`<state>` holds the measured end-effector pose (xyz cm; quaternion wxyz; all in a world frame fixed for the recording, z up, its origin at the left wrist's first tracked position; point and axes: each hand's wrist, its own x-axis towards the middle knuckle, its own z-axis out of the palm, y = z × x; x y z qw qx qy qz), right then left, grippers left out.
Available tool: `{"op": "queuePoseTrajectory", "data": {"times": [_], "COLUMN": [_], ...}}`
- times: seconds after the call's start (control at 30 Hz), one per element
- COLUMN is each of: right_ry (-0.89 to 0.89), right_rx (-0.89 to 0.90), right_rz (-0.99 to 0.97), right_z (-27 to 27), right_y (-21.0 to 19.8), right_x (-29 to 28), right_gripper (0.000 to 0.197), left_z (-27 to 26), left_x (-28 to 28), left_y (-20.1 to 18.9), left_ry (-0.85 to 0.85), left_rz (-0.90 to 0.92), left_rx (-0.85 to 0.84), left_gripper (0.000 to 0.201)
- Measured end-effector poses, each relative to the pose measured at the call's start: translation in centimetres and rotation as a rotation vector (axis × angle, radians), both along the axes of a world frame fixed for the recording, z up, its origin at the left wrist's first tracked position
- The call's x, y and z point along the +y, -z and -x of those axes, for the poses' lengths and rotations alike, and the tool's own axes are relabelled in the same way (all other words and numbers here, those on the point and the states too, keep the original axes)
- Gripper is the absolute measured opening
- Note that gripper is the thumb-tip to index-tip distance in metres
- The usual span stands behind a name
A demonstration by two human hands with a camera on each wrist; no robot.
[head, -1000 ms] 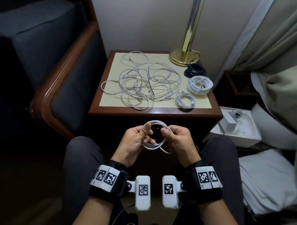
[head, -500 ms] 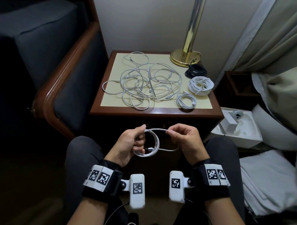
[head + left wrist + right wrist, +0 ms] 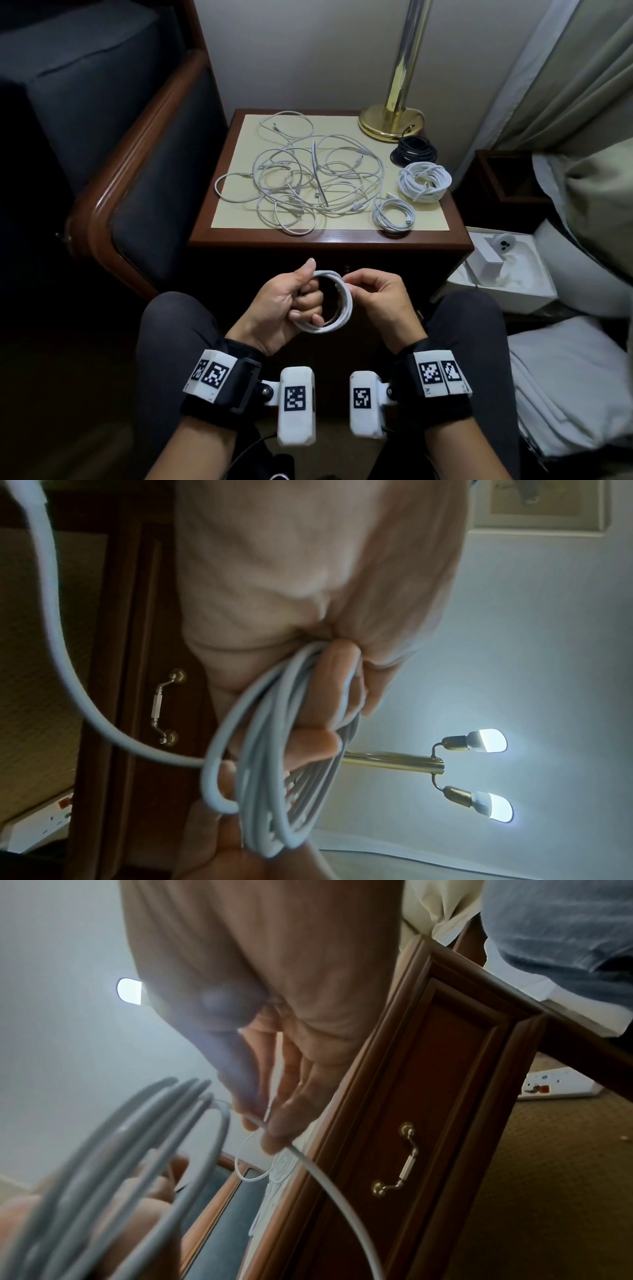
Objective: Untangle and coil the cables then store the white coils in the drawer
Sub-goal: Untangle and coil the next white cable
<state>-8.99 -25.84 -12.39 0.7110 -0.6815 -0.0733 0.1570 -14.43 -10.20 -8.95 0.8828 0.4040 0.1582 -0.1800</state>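
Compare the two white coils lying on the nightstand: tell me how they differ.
The larger white coil is a thick bundle of many loops; the smaller white coil is thinner, with few loops. The larger one lies farther back, next to the black coil; the smaller one sits at the nightstand's front edge. Both are white, wound round, lying flat, untouched, right of the tangled cables.

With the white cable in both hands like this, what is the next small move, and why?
Probably the right hand should lay its pinched strand around the white coil once more. The left hand grips the stacked loops, but the right wrist view shows loose cable trailing beyond the fingers, so the coil seems unfinished.
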Motion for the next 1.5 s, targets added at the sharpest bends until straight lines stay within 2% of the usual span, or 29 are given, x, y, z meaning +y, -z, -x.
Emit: {"op": "queuePoseTrajectory", "data": {"times": [0.07, 0.13, 0.2, 0.27, 0.37, 0.57, 0.77, 0.83, 0.97, 1.1, 1.27, 1.37, 1.5], "right_ry": [-0.024, -0.054, -0.096, -0.133, -0.083, -0.015, -0.010, -0.054, -0.188, -0.219, -0.209, -0.188, -0.093], "right_rx": [0.100, 0.227, 0.302, 0.257, 0.242, 0.414, 0.531, 0.597, 0.711, 0.700, 0.519, 0.430, 0.288], "right_rz": [-0.064, -0.155, -0.220, -0.200, -0.161, -0.197, -0.302, -0.387, -0.548, -0.616, -0.485, -0.357, -0.015], "right_z": [0.2, 0.1, 0.1, 0.4, 0.7, 0.3, 0.4, 0.6, 0.9, 0.7, 1.0, 1.0, 0.8], "right_y": [-0.4, -0.7, -1.0, -1.0, -0.9, 0.0, -0.4, -0.6, -0.7, -1.0, -0.7, -0.3, 0.3], "right_x": [0.2, 0.3, 0.2, 0.1, 0.0, -0.1, 0.2, 0.2, -0.3, -0.2, 0.2, 0.2, 0.7], "right_gripper": [0.010, 0.020, 0.029, 0.022, 0.002, 0.015, 0.013, 0.003, 0.009, 0.013, 0.015, 0.027, 0.023], "left_z": [0.0, -0.1, -0.3, -0.5, -0.9, -1.8, -1.6, -1.6, -1.6, -1.4, -1.4, -1.3, -1.3], "left_x": [-0.2, -0.3, -0.6, -1.1, -1.8, -2.1, -1.1, -0.9, -1.0, -1.5, -1.4, -1.1, -0.7], "left_y": [0.3, 0.6, 0.9, 1.1, 1.5, 2.2, 3.0, 3.2, 3.3, 3.1, 2.9, 2.4, 1.6], "left_ry": [-0.047, -0.105, -0.166, -0.212, -0.213, -0.219, -0.222, -0.224, -0.239, -0.218, -0.222, -0.247, -0.290], "left_rz": [0.020, 0.043, -0.010, -0.112, -0.280, -0.592, -0.883, -0.897, -0.777, -0.748, -0.718, -0.722, -0.735], "left_rx": [0.000, 0.005, -0.014, -0.039, -0.087, -0.154, -0.207, -0.196, -0.162, -0.156, -0.140, -0.156, -0.182], "left_gripper": [0.043, 0.045, 0.045, 0.044, 0.045, 0.040, 0.043, 0.042, 0.038, 0.037, 0.037, 0.036, 0.033]}}
